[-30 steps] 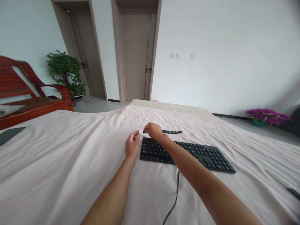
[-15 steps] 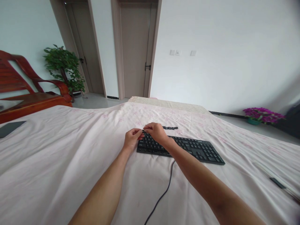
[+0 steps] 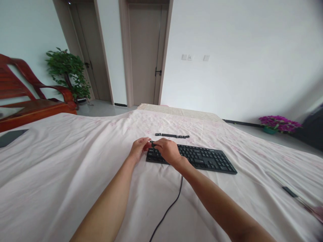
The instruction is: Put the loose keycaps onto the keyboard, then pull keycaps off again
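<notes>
A black keyboard (image 3: 205, 158) lies on the pale bedspread, slightly angled, its cable trailing toward me. At its far left corner my two hands meet. My right hand (image 3: 168, 150) reaches over the left-side keys, its fingers pinched at a small black keycap (image 3: 152, 144). Close beside it, my left hand (image 3: 138, 149) has its fingers drawn together at the keyboard's left end; what they hold, if anything, is hidden. Behind the keyboard lies a row of loose pieces: several small keycaps (image 3: 180, 136) and one long space bar (image 3: 168, 135).
The flowered bedspread (image 3: 63, 174) has folds. A dark flat object (image 3: 12, 137) lies at the left edge, and a slim item with a black part (image 3: 289, 191) at the right. Beyond are a wooden chair (image 3: 37, 109), a green plant (image 3: 67, 72) and purple flowers (image 3: 280, 123).
My right hand has drawn slightly back toward me and lower over the keys, uncovering the left part of the loose row. The left hand stays at the keyboard's corner. The view shifts slightly.
</notes>
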{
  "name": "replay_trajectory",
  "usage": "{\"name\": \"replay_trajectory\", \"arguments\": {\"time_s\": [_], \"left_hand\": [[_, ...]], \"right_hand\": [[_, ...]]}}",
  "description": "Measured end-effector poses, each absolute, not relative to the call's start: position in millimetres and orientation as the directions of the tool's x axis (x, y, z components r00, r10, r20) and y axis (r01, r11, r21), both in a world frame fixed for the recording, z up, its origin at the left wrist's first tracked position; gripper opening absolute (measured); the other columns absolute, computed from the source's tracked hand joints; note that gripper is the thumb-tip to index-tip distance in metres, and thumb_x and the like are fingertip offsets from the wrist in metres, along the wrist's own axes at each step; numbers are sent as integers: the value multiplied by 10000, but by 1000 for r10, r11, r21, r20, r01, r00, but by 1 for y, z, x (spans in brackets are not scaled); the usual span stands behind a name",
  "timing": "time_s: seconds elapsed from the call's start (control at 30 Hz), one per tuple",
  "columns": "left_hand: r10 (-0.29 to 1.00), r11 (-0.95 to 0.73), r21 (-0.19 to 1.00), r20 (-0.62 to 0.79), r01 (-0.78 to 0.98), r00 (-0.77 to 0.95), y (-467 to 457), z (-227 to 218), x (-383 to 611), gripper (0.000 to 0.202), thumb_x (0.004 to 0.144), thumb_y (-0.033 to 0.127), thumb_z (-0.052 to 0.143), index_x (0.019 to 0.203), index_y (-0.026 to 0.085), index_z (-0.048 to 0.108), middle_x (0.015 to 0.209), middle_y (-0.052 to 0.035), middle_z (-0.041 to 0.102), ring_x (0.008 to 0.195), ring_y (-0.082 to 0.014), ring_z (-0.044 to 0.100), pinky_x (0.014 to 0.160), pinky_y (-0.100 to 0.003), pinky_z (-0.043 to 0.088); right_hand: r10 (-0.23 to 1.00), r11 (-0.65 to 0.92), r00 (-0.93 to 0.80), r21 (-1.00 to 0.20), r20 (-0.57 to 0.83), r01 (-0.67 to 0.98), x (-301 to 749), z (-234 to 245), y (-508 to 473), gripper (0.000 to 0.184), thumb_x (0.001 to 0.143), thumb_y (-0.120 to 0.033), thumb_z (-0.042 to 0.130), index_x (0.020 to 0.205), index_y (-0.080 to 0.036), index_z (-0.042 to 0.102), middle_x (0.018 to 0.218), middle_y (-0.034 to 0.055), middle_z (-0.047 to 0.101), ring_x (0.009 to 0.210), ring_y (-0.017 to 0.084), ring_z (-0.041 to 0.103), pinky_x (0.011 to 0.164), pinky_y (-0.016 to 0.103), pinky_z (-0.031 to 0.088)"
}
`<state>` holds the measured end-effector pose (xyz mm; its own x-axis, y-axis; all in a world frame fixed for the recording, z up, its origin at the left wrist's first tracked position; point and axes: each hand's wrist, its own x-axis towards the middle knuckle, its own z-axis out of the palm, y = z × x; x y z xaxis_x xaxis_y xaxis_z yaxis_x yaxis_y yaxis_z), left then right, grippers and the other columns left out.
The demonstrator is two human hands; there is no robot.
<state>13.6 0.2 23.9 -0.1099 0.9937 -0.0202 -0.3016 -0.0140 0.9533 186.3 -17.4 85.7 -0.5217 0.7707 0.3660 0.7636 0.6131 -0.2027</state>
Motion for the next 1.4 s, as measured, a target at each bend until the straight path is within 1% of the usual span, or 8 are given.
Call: {"name": "replay_trajectory", "arguments": {"time_s": [0.1, 0.17, 0.43, 0.67, 0.9, 1.07, 1.2, 1.4], "left_hand": [[984, -39, 951, -18, -308, -178, 3, 22, 7, 482, 661, 514, 717, 974, 149, 677, 832, -68, 709, 708, -132, 660, 600, -218, 461], [980, -51, 950, -12, -307, -199, 6, 19, 4, 473, 660, 494, 724, 975, 145, 676, 866, -76, 709, 736, -132, 660, 632, -223, 472], [983, -77, 944, 19, -322, -181, 11, 9, 3, 425, 703, 422, 716, 992, 118, 651, 881, -92, 705, 767, -128, 658, 721, -251, 503], [984, -91, 938, 33, -335, -175, 13, 6, 1, 414, 706, 403, 717, 994, 115, 645, 882, -98, 703, 772, -136, 662, 756, -280, 514], [985, -82, 936, 23, -343, -172, 14, 6, 3, 373, 703, 351, 726, 975, 109, 645, 861, -90, 701, 758, -128, 653, 744, -268, 506], [984, -88, 935, 28, -344, -176, 15, 4, 3, 358, 706, 336, 725, 966, 103, 647, 861, -97, 700, 747, -127, 650, 739, -268, 504], [984, -99, 937, 42, -336, -173, 16, 3, 3, 350, 711, 331, 723, 971, 107, 652, 866, -96, 699, 746, -125, 649, 738, -267, 505], [985, -90, 939, 35, -331, -170, 16, 3, 3, 336, 715, 323, 716, 965, 107, 656, 863, -94, 701, 744, -118, 647, 737, -260, 505]], "right_hand": [[769, 627, -537, -243, 347, 740, 187, 73, -28, 197, 896, -316, 546, 1001, -296, 711, 1022, -4, 707, 940, 168, 622, 797, 233, 431], [761, 636, -550, -225, 345, 738, 187, 64, -33, 189, 893, -323, 552, 981, -303, 718, 1007, -14, 713, 917, 169, 618, 790, 241, 429], [672, 695, -655, 13, 346, 719, 178, 53, -42, 191, 903, -277, 533, 850, -251, 715, 880, 28, 714, 848, 193, 547, 735, 292, 366], [625, 724, -699, 78, 349, 686, 174, 50, -42, 259, 944, -268, 464, 798, -217, 672, 846, 33, 688, 839, 187, 515, 725, 312, 328], [609, 741, -718, 82, 337, 667, 173, 48, -41, 238, 938, -232, 476, 779, -192, 648, 840, 42, 662, 835, 178, 504, 717, 311, 306], [625, 732, -693, 37, 359, 680, 172, 46, -40, 250, 939, -253, 487, 764, -191, 654, 829, 38, 661, 835, 179, 503, 725, 316, 302], [618, 735, -691, 38, 375, 677, 172, 45, -39, 241, 937, -262, 495, 766, -194, 651, 827, 31, 655, 842, 182, 496, 720, 317, 306], [595, 764, -719, 26, 358, 645, 174, 44, -40, 197, 922, -218, 516, 784, -188, 654, 846, 33, 645, 873, 180, 485, 761, 301, 333]]}}
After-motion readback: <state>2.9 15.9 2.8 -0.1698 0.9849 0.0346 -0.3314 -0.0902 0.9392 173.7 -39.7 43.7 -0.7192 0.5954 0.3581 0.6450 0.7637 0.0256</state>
